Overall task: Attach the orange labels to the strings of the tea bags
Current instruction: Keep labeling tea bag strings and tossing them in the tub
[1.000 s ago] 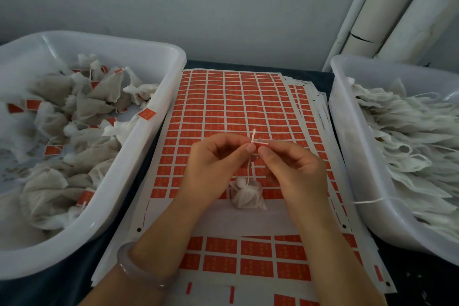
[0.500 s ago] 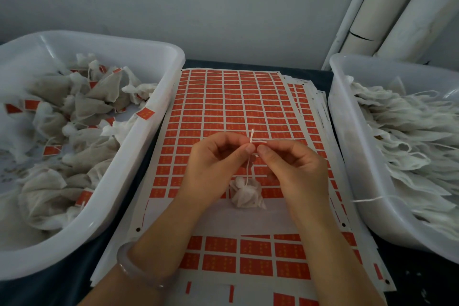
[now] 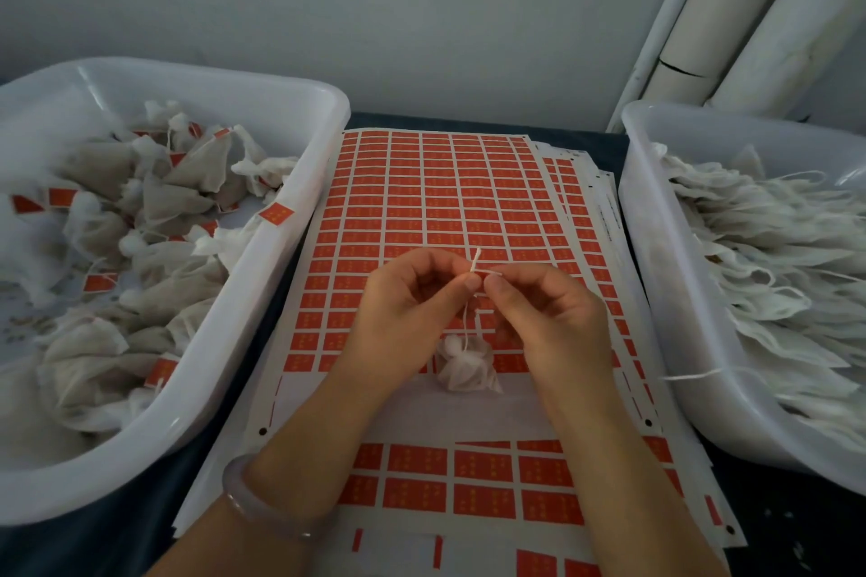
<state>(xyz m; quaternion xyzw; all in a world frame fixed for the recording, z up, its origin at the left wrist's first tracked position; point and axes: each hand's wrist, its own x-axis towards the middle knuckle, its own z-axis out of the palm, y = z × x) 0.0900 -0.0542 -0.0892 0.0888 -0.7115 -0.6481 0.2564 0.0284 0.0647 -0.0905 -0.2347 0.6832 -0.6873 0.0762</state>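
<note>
Left hand [image 3: 404,316], right hand [image 3: 555,323] pinch string [image 3: 475,259] | labelled-bag tub [image 3: 234,356] | unlabelled-bag tub [image 3: 665,295]

No text can be read. The orange labels [image 3: 414,459] on the sheet [image 3: 468,412] carry rows of tiny pale marks, too small and blurred to make out. The labels tied to the tea bags [image 3: 187,201] in the left tub [image 3: 262,295] show the same unreadable marks.
</note>
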